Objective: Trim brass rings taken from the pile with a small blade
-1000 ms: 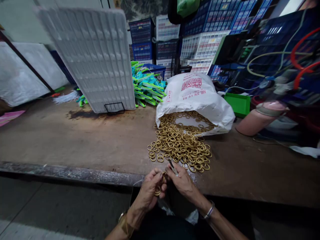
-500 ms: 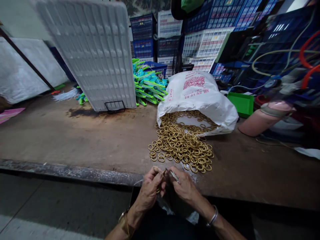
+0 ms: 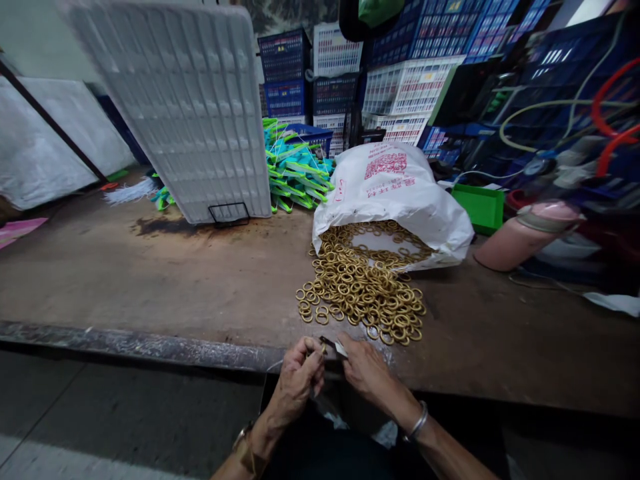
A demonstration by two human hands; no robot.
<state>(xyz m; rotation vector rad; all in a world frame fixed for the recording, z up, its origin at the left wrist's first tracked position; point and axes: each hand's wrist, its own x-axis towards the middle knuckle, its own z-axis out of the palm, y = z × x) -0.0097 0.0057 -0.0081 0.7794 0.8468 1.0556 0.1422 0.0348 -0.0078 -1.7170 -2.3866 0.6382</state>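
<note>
My left hand and my right hand meet at the near edge of the brown workbench, fingers pinched together. Between them runs a thin dark metal piece; my right fingers pinch its pale end. My left hand is closed, and earlier it held brass rings that I cannot see in it at this moment. Just beyond my hands lies a heap of brass rings, spilling from a white plastic sack lying on its side.
A white moulded tray leans upright at the back left. Green and blue plastic parts are piled behind it. Stacked blue and white crates, a green bin, a pink cylinder and hoses crowd the back right.
My hands have closed in together and risen slightly toward the bench edge. The rings seen in my left hand a second ago are hidden inside it. The metal piece now lies level between the fingertips.
</note>
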